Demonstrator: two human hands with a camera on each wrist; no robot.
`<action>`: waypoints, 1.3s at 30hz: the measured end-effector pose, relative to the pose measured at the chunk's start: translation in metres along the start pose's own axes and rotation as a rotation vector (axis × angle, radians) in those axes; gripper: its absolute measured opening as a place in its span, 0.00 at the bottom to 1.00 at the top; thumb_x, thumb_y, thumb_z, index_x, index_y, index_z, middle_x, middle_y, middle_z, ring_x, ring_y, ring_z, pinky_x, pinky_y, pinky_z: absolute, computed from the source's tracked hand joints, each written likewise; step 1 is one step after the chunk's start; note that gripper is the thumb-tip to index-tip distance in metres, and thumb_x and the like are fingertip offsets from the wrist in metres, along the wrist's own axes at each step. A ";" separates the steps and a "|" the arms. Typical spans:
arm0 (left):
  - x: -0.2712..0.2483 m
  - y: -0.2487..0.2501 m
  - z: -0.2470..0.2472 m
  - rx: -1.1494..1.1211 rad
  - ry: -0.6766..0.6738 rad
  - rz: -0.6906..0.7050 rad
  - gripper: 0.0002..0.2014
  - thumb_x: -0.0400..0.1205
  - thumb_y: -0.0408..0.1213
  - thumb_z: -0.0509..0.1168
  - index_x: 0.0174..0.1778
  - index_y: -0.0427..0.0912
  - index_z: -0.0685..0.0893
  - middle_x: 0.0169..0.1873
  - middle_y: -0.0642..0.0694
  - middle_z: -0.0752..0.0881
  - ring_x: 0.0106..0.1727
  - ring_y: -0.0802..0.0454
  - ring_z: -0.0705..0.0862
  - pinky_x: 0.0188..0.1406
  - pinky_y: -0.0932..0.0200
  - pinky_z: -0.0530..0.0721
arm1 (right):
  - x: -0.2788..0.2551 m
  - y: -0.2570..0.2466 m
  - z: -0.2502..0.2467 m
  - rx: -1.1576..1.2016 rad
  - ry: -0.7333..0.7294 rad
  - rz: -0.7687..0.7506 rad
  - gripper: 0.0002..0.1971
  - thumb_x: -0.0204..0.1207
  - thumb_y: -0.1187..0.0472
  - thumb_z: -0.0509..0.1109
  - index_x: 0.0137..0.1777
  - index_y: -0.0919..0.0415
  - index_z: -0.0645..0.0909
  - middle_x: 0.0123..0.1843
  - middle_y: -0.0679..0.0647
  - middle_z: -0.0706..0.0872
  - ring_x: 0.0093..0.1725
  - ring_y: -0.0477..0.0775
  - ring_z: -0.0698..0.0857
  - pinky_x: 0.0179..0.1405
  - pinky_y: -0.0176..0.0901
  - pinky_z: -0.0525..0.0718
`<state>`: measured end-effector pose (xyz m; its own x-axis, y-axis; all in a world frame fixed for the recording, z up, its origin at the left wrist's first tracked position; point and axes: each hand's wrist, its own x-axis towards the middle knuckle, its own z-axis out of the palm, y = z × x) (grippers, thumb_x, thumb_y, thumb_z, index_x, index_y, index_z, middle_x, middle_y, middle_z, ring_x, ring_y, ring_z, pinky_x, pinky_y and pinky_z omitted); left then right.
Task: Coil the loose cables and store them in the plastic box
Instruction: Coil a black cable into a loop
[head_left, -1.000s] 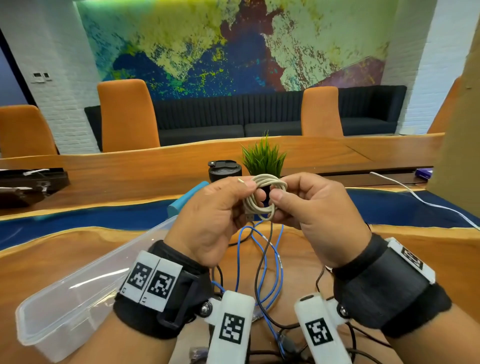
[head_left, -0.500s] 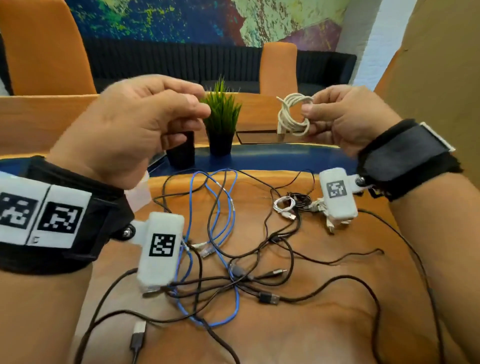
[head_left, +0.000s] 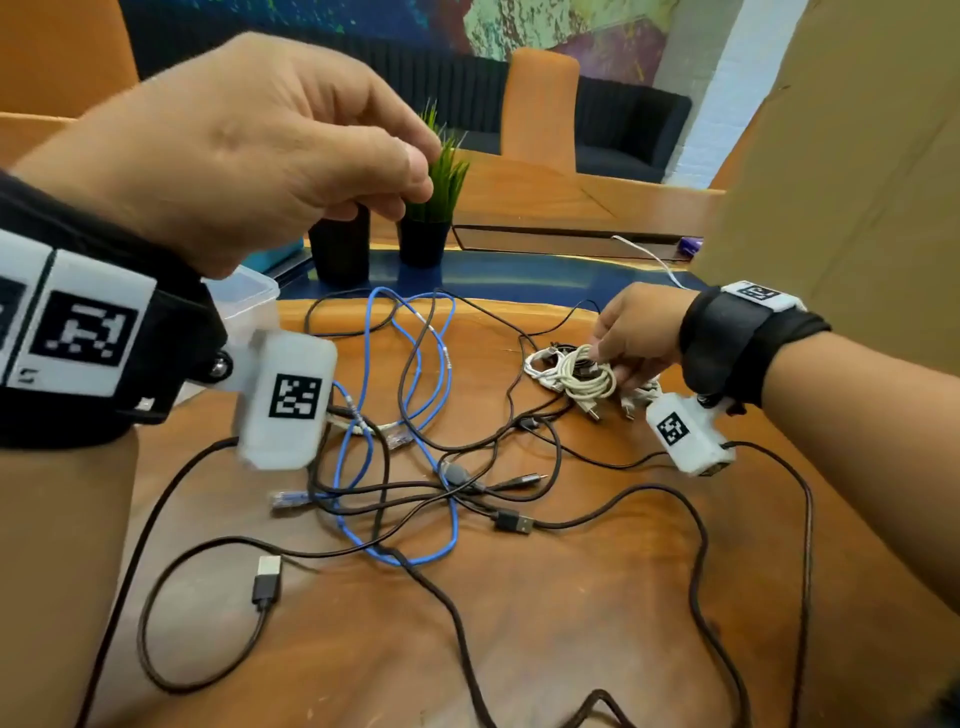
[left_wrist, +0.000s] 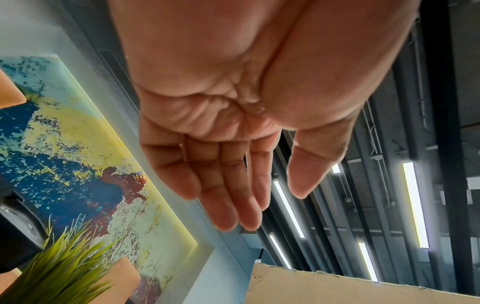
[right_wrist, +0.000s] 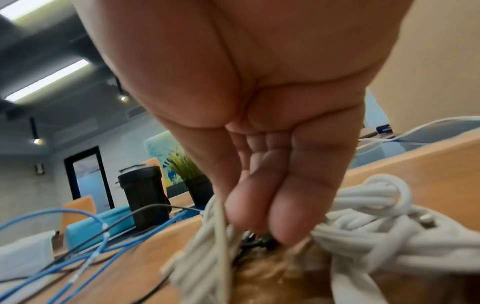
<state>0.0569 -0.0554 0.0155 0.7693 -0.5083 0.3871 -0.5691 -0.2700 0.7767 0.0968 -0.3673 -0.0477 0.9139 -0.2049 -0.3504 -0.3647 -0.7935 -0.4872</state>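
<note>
Wooden table (head_left: 571, 623): your right hand (head_left: 631, 332) pinches the beige coil (head_left: 589, 376) beside white coils (head_left: 543, 364); left hand (left_wrist: 233, 144) spread, empty.

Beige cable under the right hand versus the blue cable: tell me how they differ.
The beige cable is wound into a tight bundle; the blue cable sprawls in long loose loops. The right hand holds the beige cable down by the pile of white cables; no hand touches the blue cable, which is tangled with black cables. The left hand is empty. Neither cable is in the plastic box.
</note>
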 end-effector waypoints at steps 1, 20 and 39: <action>-0.003 0.002 -0.004 -0.007 -0.006 -0.007 0.21 0.71 0.60 0.74 0.53 0.52 0.91 0.52 0.43 0.93 0.56 0.38 0.91 0.60 0.26 0.84 | -0.001 -0.004 0.002 -0.033 0.004 0.009 0.05 0.79 0.72 0.68 0.49 0.67 0.85 0.37 0.63 0.87 0.31 0.56 0.86 0.34 0.48 0.90; 0.000 0.013 -0.025 0.121 0.184 0.020 0.06 0.81 0.40 0.71 0.52 0.47 0.90 0.45 0.46 0.93 0.48 0.51 0.92 0.50 0.55 0.88 | -0.005 -0.078 0.065 -1.072 -0.042 -0.636 0.06 0.79 0.57 0.70 0.54 0.50 0.85 0.45 0.47 0.82 0.45 0.50 0.78 0.31 0.36 0.70; 0.013 -0.006 0.015 0.248 0.043 -0.198 0.14 0.79 0.52 0.71 0.59 0.56 0.84 0.46 0.54 0.90 0.46 0.57 0.89 0.56 0.48 0.88 | -0.072 -0.153 -0.049 -0.030 0.816 -0.935 0.05 0.78 0.61 0.66 0.46 0.59 0.84 0.39 0.50 0.87 0.37 0.50 0.89 0.36 0.51 0.89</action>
<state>0.0659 -0.0726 0.0087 0.8807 -0.3923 0.2656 -0.4567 -0.5542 0.6959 0.0952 -0.2591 0.0917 0.6683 0.1584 0.7268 0.4811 -0.8373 -0.2598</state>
